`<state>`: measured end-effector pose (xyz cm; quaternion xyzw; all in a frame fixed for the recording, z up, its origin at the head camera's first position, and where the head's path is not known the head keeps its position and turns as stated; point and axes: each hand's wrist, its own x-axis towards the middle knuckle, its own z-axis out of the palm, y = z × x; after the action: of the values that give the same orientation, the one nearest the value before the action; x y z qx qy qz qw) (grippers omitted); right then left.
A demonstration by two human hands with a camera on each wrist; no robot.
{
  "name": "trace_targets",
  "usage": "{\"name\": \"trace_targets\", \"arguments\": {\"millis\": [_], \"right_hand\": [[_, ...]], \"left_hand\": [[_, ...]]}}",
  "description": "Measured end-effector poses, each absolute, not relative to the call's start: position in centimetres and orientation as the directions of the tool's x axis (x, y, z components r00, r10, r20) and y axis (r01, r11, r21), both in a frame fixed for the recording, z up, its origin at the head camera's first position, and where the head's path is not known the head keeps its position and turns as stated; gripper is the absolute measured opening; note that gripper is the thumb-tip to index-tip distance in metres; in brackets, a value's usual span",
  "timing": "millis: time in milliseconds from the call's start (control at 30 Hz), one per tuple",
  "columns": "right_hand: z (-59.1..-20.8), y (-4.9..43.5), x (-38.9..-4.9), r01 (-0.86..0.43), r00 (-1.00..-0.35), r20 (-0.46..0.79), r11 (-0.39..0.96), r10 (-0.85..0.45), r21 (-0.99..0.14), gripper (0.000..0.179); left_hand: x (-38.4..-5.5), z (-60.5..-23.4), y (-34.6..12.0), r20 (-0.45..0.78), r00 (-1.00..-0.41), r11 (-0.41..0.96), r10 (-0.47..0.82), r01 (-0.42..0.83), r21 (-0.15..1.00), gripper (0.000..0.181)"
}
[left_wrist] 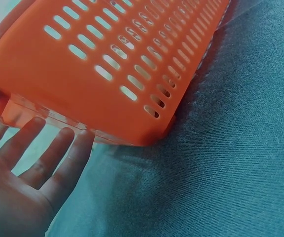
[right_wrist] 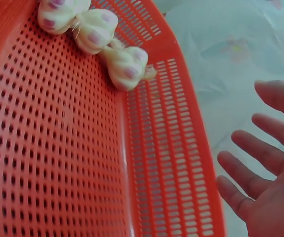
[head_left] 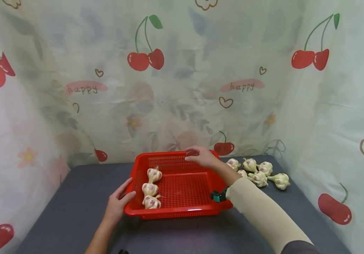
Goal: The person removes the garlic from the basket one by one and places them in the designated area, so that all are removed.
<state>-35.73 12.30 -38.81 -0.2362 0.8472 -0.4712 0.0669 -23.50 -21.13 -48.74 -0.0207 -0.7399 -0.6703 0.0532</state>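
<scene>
A red plastic basket [head_left: 182, 210] with slotted walls stands on the dark table. Three garlic bulbs [head_left: 150, 189] lie in a row along its left side. At the left end of the basket is my left hand [head_left: 117, 203], its thumb by the rim; in the left wrist view its loosely extended fingers [left_wrist: 65, 153] reach up to the outer wall. My right hand [head_left: 202, 157] hovers at the back rim with nothing in it. Spread fingers [right_wrist: 253, 148] show in the right wrist view, just outside the slotted wall.
Several more garlic bulbs [head_left: 258, 179] lie on the table right of the basket, partly behind my right forearm. A cherry-printed curtain [head_left: 182, 88] hangs behind the table [head_left: 83, 197] and along both sides. A dark band [head_left: 219, 196] sits on my right wrist.
</scene>
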Motion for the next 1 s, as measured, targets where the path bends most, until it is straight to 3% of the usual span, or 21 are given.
{"name": "trace_targets", "arguments": {"millis": [600, 1000], "right_hand": [[-41.0, 5.8, -37.5, -0.298, -0.830, -0.022, 0.477, -0.557, -0.827, 0.041], [-42.5, 2.0, -37.3, -0.341, -0.735, -0.083, 0.473, -0.672, -0.812, 0.042]], "left_hand": [[-23.5, -48.8, -21.3, 0.103, -0.994, 0.084, -0.041, 0.100, 0.991, 0.056], [-23.5, -48.9, -21.4, 0.098, -0.994, 0.084, -0.046, 0.094, 0.992, 0.056]]}}
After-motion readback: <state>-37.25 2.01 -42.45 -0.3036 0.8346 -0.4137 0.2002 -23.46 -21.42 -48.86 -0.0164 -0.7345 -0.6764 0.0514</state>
